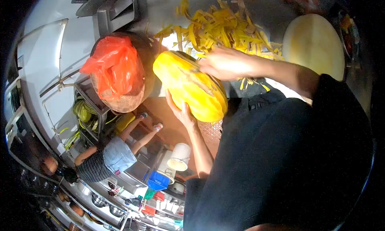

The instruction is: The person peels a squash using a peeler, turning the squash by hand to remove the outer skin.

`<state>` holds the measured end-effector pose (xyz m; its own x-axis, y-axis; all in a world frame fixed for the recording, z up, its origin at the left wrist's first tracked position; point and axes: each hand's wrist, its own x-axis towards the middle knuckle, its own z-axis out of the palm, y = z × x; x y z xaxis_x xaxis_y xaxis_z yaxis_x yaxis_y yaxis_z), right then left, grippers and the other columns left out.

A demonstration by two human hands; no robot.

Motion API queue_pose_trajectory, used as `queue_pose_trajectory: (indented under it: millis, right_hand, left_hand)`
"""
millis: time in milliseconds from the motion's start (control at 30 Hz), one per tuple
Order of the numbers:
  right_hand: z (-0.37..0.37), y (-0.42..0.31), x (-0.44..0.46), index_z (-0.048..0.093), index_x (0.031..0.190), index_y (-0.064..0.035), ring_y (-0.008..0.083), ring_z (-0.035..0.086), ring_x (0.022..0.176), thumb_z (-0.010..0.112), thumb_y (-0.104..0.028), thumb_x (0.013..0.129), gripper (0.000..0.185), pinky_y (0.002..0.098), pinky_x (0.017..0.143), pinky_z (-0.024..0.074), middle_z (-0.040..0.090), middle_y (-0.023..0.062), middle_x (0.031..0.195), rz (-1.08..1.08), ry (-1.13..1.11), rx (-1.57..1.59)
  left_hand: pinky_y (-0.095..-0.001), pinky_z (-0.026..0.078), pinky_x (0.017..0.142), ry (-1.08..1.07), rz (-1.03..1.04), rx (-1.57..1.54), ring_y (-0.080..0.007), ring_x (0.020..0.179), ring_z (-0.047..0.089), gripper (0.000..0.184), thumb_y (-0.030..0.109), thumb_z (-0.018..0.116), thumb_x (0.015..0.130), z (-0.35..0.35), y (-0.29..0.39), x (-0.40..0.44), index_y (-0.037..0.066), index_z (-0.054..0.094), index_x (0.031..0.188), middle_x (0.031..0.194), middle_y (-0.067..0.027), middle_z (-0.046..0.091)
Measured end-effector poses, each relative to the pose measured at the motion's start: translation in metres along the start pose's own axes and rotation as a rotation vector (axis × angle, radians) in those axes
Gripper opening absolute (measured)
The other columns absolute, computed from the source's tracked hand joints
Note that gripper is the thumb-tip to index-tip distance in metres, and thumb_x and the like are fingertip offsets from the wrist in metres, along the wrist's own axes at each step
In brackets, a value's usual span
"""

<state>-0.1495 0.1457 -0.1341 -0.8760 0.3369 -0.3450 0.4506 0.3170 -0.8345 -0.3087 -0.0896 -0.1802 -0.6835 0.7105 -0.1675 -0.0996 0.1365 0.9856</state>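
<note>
A large, oblong yellow squash (pixel 192 88) is held tilted near the worktop's edge, with a brownish scar along its side and a dark strip at its upper edge. My left hand (pixel 184 114) cradles it from below, fingers and thumb against its skin. Across its upper side, my right hand (pixel 216 64) is closed around what looks like a peeler (pixel 195 70), mostly hidden by the fingers. Beyond that hand lies a heap of yellow peel strips (pixel 220 28). A pale, peeled squash (pixel 315 46) rests on the worktop to the right.
A basket-like round container (pixel 128 102) with a red plastic bag (pixel 114 68) stands close to the squash. Another person (pixel 106 156) bends by a rack with a coiled yellow hose (pixel 83 109). A white bucket (pixel 179 155) and a blue container (pixel 158 180) are farther off.
</note>
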Motion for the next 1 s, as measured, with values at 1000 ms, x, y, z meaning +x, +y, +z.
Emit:
queue_pose_trajectory:
  millis: [1000]
  right_hand:
    - [0.057, 0.088, -0.091, 0.059, 0.145, -0.0104, 0.0257, 0.075, 0.080, 0.051, -0.032, 0.108, 0.044, 0.0410, 0.074, 0.0573, 0.076, 0.0202, 0.093, 0.100, 0.445, 0.117]
  left_hand:
    - [-0.0437, 0.035, 0.120, 0.004, 0.083, 0.084, -0.0308, 0.145, 0.041, 0.073, 0.024, 0.059, 0.097, 0.007, 0.003, -0.003, 0.000, 0.031, 0.159, 0.162, -0.0183, 0.036]
